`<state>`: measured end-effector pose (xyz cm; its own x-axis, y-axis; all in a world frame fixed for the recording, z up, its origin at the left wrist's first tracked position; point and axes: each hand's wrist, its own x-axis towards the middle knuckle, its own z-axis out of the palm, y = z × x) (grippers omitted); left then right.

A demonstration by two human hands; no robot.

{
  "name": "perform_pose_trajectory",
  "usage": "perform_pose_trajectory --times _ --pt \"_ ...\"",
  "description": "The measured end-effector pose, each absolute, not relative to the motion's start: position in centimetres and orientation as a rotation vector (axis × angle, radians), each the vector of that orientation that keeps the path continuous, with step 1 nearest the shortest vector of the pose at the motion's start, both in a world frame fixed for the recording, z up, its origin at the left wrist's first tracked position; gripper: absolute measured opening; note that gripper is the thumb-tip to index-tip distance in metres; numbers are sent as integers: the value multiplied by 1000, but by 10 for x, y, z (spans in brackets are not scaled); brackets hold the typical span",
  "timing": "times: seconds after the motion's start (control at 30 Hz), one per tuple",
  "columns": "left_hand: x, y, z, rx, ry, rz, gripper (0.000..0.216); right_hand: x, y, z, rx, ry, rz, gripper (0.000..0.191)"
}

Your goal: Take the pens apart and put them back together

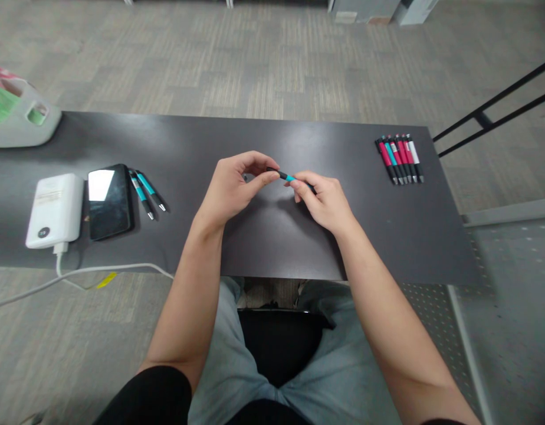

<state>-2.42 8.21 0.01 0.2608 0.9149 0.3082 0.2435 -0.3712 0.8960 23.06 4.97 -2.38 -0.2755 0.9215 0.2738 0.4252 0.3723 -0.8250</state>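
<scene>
A teal and black pen [290,177] is held above the middle of the dark table, slanting slightly down to the right. The thumb and fingers of my left hand [241,183] pinch its black left end. Around its right part my right hand [319,198] is closed, hiding some of the barrel. Two more teal and black pens [151,190] lie on the table to the left. At the far right rests a row of several pens [400,159] in red, teal and white, side by side.
Beside the two loose pens lie a black phone [110,203] and a white power bank [55,209] with a white cable [122,268] running off the front edge. A white plastic container [25,121] stands at the back left. The dark table [272,248] ends close to my lap.
</scene>
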Motion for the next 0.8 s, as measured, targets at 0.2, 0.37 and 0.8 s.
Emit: perform_pose_trajectory --times 0.2,0.37,0.8 --pt "-25 81 -2 1837 1051 1138 37 230 48 -18 -1206 -1820 939 57" --pt "-29 82 -4 1839 1042 1104 45 229 47 -17 -1225 -1778 921 58" --pt "-68 105 -48 1916 1555 988 12 232 52 -29 -1263 -1781 836 42"
